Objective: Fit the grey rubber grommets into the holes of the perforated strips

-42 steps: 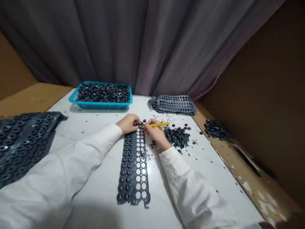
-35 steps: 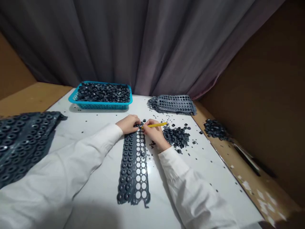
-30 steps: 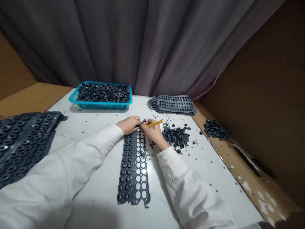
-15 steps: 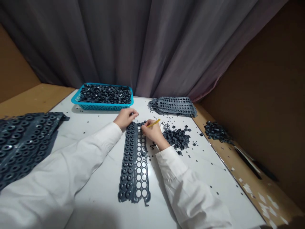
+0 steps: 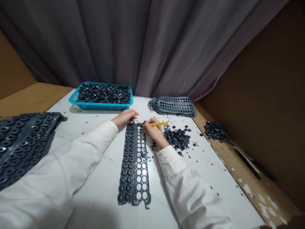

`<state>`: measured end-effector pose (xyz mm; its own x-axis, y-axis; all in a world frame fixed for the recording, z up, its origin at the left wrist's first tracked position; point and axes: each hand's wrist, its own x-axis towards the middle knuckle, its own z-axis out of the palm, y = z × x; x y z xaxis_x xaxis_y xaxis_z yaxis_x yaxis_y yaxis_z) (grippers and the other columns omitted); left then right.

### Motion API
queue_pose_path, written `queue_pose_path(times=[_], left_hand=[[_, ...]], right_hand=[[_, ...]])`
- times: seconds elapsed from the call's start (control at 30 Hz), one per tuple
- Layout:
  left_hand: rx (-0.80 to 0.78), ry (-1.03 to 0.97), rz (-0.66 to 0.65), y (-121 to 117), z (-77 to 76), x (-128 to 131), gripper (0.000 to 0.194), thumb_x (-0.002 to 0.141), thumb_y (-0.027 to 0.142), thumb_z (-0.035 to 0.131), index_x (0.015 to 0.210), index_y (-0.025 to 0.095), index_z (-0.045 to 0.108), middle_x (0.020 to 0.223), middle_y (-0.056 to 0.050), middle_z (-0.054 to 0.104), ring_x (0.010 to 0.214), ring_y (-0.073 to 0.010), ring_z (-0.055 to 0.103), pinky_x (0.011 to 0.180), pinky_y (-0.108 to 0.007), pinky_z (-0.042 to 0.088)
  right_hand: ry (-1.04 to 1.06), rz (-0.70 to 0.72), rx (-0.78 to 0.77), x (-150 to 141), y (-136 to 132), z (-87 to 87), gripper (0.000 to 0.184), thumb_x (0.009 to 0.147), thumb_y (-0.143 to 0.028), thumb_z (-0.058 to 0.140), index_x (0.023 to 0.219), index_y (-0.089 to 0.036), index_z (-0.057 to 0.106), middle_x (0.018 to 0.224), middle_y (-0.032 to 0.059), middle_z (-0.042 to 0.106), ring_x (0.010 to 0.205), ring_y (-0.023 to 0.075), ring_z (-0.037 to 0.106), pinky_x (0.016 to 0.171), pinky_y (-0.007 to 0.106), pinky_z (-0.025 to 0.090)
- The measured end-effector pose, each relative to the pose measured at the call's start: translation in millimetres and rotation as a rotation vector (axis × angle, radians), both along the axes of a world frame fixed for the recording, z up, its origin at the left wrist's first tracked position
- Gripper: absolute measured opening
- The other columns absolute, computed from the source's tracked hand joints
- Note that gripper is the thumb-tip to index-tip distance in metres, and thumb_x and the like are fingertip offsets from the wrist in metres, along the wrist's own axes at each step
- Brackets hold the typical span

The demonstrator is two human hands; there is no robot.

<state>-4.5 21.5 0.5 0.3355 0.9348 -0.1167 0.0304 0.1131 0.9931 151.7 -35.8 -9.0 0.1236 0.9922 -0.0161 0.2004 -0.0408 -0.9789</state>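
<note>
Yellow and slim, a stick (image 5: 159, 123) sits pinched in our right hand (image 5: 154, 130), its left end at the far end of the dark strip (image 5: 135, 167). We have that strip lying lengthwise before us on the white table (image 5: 100, 181), rings (image 5: 130, 168) along its left half, mostly bare holes along its right. Our left hand (image 5: 125, 117) curls beside the strip's far end; dark bits (image 5: 132, 120) show under its fingers, but we cannot tell whether it grips them.
</note>
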Motion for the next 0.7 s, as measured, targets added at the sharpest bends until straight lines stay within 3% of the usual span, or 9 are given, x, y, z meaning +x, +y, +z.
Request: queue_pose_path(times=[0.13, 0.23, 0.43, 0.7], left_hand=[[0.502, 0.422, -0.101, -1.4, -3.4, -1.1, 0.016, 0.063, 0.018, 0.057, 0.077, 0.014, 0.064, 0.072, -0.002, 0.062, 0.067, -0.0147, 0.056, 0.066, -0.025, 0.043], [0.717, 0.601, -0.195, -4.1, -2.9, 0.0, 0.018, 0.066, 0.017, 0.057, 0.081, 0.012, 0.065, 0.076, -0.004, 0.063, 0.068, -0.0151, 0.056, 0.067, -0.025, 0.043], [0.843, 0.796, -0.276, -3.9, -2.9, 3.9, 0.017, 0.068, 0.014, 0.06, 0.083, 0.01, 0.067, 0.079, -0.007, 0.063, 0.073, -0.0176, 0.057, 0.069, -0.026, 0.044], [0.958, 0.889, -0.488, 5.4, -2.0, 8.7, 0.013, 0.079, 0.015, 0.054, 0.079, 0.012, 0.066, 0.082, -0.009, 0.063, 0.079, -0.0179, 0.059, 0.073, -0.025, 0.043]], right_hand=[[-0.019, 0.0, 0.007, -0.8, -1.2, 0.9, 0.004, 0.064, -0.021, 0.049, 0.062, -0.019, 0.046, 0.05, -0.004, 0.056, 0.044, 0.0101, 0.053, 0.045, 0.02, 0.041], [-0.029, 0.012, 0.0, -0.9, -2.4, 2.6, 0.004, 0.064, -0.022, 0.049, 0.063, -0.02, 0.046, 0.051, -0.0038, 0.056, 0.046, 0.0111, 0.055, 0.047, 0.021, 0.042], [-0.129, 0.024, 0.058, -1.9, -0.5, -4.8, 0.004, 0.063, -0.021, 0.049, 0.061, -0.019, 0.046, 0.048, -0.0041, 0.054, 0.045, 0.0112, 0.052, 0.046, 0.021, 0.039], [-0.241, 0.001, 0.116, -2.1, 1.9, -9.7, 0.005, 0.063, -0.021, 0.049, 0.058, -0.019, 0.046, 0.047, -0.0041, 0.052, 0.047, 0.0105, 0.049, 0.046, 0.02, 0.035]])
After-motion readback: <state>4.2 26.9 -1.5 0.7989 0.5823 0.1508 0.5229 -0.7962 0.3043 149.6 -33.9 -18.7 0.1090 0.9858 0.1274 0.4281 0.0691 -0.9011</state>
